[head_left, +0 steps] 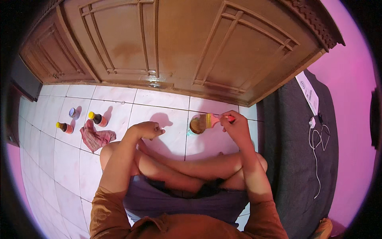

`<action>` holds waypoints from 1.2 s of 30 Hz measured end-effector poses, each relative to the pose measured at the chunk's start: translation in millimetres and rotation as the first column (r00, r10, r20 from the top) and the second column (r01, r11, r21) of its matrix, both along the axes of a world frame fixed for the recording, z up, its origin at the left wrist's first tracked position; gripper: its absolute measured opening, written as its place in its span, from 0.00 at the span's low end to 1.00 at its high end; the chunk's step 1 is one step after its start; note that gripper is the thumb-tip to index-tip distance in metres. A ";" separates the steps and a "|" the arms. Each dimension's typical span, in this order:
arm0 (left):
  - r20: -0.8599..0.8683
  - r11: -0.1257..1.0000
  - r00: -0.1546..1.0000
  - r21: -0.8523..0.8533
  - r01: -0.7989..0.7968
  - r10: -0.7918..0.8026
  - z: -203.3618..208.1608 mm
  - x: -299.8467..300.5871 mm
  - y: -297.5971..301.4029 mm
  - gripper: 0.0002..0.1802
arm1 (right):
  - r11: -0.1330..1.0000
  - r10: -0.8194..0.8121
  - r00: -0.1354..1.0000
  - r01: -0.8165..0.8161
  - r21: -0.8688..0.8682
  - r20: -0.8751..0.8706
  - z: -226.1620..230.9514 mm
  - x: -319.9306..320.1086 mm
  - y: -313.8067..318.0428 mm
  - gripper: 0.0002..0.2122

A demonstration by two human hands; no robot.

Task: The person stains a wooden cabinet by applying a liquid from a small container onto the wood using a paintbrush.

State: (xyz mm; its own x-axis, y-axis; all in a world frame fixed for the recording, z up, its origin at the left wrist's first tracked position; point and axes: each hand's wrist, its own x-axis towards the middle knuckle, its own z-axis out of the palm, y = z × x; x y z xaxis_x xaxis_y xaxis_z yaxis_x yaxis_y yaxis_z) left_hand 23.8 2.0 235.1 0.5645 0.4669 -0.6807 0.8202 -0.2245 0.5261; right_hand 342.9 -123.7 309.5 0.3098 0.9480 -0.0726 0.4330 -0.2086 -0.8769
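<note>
My right hand grips a paintbrush with a pink handle, its bristles hanging over a small round tin of brown liquid that stands on the white tiled floor. My left hand rests on my left knee, fingers loosely curled and holding nothing. I sit cross-legged facing a large brown wooden cabinet with panelled doors.
At the left on the tiles stand two small brown bottles with yellow caps, a small round tin and a crumpled red checked rag. At the right lies a dark mattress with a white cable and a paper sheet.
</note>
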 end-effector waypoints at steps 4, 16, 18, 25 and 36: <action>0.059 0.999 0.998 0.053 0.002 -0.005 -11.7 -1.3 0.2 0.32 | 0.999 0.013 0.994 -0.009 -0.039 0.111 -14.4 -4.2 8.2 0.09; 0.037 1.000 0.999 0.005 0.012 -0.012 -9.1 -0.2 3.2 0.29 | 0.977 0.209 0.915 -0.210 -0.034 0.346 -38.5 -14.9 40.2 0.12; 0.034 1.000 0.999 0.005 0.010 -0.010 -6.5 0.6 2.9 0.29 | 0.970 0.242 0.916 -0.238 -0.054 0.321 -43.0 -18.2 43.7 0.12; 0.046 1.000 0.999 -0.014 0.000 0.001 -14.5 -2.6 3.6 0.31 | 0.967 0.253 0.924 -0.239 -0.085 0.288 -37.0 -29.3 48.5 0.09; 0.038 1.000 0.999 0.012 -0.011 0.010 -7.2 -1.1 1.2 0.31 | 0.976 0.217 0.923 -0.213 -0.048 0.319 -43.7 -20.3 47.0 0.09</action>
